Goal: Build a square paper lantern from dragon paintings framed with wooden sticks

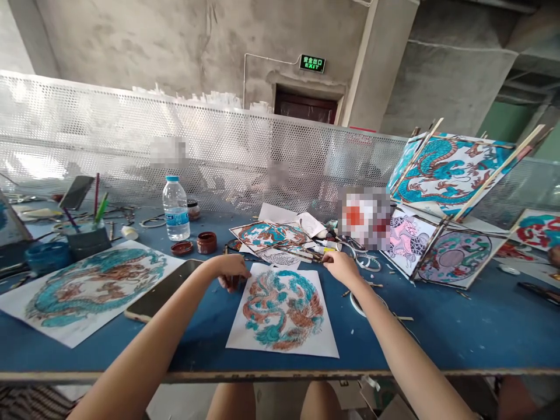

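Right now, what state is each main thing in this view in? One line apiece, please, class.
Centre sheet: flat, coloured teal and brown.
Left hand: fingers curled down; grip unclear.
Right hand: fingers bent; grip unclear.
Left sheet: flat, coloured.
Near phone: lying flat, screen dark.
Water bottle: upright, capped.
Brown jar: upright, seemingly open.
Exit sign: lit.
Large dragon panel: propped at a slant.

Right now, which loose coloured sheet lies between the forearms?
The middle sheet, right of the phone; the left sheet lies on the phone's other side.
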{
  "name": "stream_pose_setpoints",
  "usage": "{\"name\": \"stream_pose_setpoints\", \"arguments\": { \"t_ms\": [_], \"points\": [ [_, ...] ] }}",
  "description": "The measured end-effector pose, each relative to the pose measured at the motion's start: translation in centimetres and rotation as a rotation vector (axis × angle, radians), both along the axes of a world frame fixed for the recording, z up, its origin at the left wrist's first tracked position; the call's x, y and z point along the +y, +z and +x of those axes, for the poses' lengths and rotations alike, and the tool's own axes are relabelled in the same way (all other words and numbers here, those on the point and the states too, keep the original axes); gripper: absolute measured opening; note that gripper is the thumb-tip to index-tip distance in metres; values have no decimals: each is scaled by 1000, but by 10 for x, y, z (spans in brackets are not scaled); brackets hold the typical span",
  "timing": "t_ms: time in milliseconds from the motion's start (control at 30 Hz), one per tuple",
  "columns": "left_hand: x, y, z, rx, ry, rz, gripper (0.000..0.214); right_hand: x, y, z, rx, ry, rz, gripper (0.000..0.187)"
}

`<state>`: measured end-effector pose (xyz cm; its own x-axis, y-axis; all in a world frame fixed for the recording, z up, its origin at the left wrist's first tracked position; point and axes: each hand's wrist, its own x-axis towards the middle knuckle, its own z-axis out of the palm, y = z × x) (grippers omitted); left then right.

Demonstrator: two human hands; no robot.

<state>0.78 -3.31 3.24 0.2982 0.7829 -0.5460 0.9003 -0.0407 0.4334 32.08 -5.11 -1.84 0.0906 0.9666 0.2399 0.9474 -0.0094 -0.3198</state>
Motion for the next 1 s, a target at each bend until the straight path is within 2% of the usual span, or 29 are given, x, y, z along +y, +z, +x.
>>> {"name": "stream_pose_setpoints", "arguments": {
  "t_ms": [67,200,267,467,567,667,833,1000],
  "points": [
    [4,-2,-1,25,72,142,23,-2,-1,6,-60,-41,1,16],
    [8,-4,-3,182,186,555,25,-3,-2,4,-152,-41,51,26],
    [8,-3,-3,221,211,646,28,0,-3,-7,-179,6,66,31],
    [7,-5,-1,215,218,724,33,28,2,-41,-229,141,9,33],
    [7,-6,0,194,227,773,33,39,7,-46,-231,170,-32,26],
    [6,-8,0,166,236,820,34,39,9,-46,-200,161,-26,27],
    [7,-14,2,110,188,856,35,28,9,-42,-89,78,83,28],
    [15,-24,3,3,88,811,41,26,14,-35,104,-48,276,27]
  ]
}}
